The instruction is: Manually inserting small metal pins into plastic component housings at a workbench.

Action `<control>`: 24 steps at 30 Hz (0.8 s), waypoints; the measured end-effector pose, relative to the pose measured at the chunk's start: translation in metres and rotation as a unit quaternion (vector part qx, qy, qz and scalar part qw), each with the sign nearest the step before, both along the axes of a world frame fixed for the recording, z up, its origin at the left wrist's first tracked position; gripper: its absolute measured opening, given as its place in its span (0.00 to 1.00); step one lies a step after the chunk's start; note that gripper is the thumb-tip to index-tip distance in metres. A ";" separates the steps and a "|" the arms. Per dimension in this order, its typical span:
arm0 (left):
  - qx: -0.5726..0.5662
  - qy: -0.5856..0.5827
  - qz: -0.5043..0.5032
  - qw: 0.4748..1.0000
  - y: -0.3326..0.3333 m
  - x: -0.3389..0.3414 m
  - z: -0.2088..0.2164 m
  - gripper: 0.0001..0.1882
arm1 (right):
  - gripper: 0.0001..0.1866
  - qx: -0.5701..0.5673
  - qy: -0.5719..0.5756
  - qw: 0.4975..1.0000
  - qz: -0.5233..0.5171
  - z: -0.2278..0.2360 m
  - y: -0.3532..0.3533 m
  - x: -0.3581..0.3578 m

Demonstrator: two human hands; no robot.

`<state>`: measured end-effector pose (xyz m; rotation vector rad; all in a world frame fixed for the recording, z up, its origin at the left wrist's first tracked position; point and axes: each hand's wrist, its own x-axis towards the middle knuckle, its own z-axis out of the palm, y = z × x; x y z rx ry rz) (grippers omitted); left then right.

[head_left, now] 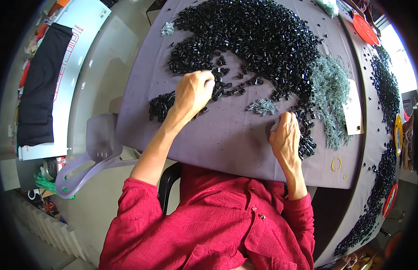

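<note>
My left hand (195, 93) is closed in a pinch above the table, beside the lower edge of a big heap of small black plastic pieces (258, 36). What its fingertips hold is too small to make out. A smaller group of black pieces (161, 106) lies left of its wrist. My right hand (286, 137) is curled closed near the table's front edge, with a few small silvery pins (275, 125) showing at its fingers. Just beyond it lies a little pile of silvery pins (263, 106). More black pieces (307, 146) lie along its right side.
At the right spreads a large heap of grey pins (330, 103), beside a white card (353, 108) and a yellow rubber band (336, 164). A second table carries black pieces (375, 198) and a red basket (365, 29). A grey plastic chair (101, 139) stands left.
</note>
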<state>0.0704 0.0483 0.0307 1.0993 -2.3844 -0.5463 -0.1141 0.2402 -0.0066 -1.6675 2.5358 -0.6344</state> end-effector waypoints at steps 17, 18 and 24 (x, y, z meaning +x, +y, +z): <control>0.015 -0.082 -0.025 0.996 -0.039 -0.056 -0.034 0.08 | 0.26 -0.137 -0.065 0.986 0.073 -0.017 0.029 0.021; 0.014 -0.082 -0.025 0.996 -0.038 -0.056 -0.036 0.08 | 0.24 -0.140 -0.057 0.986 0.074 -0.016 0.029 0.021; -0.020 -0.094 -0.014 0.995 -0.035 -0.063 -0.036 0.03 | 0.21 -0.156 -0.050 0.984 0.065 -0.019 0.027 0.022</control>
